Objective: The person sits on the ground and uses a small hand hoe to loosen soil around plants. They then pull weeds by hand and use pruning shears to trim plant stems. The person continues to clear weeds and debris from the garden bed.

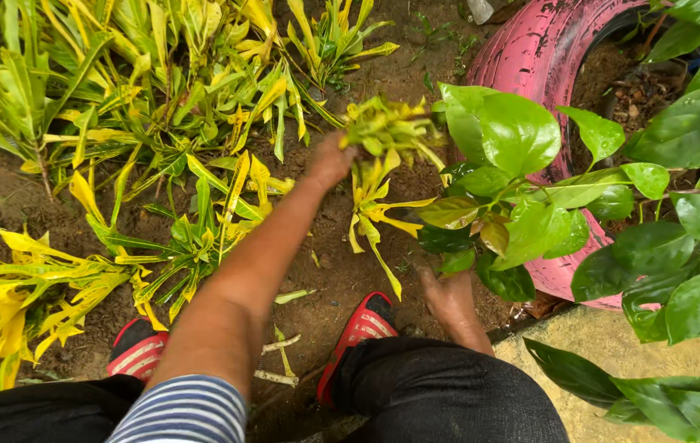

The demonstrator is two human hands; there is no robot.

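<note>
My left hand (329,160) reaches out over the bare soil and grips a small yellow-green leafy plant (384,131) near its top. The plant's long yellow leaves (370,221) hang down below the hand. My right hand (448,297) is low on the brown soil (342,271) just beneath the plant, fingers pressed toward the ground. Dark green leaves partly hide its fingertips, so I cannot tell whether it holds anything. Both of my feet in red sandals (362,324) stand on the soil in front of my knees.
Several yellow-green leafy plants (120,107) grow in the soil at left and top. A pink painted tyre (530,57) filled with earth stands at right, with a broad-leaved green plant (522,139) spreading over it. A pale concrete slab (604,344) lies at bottom right.
</note>
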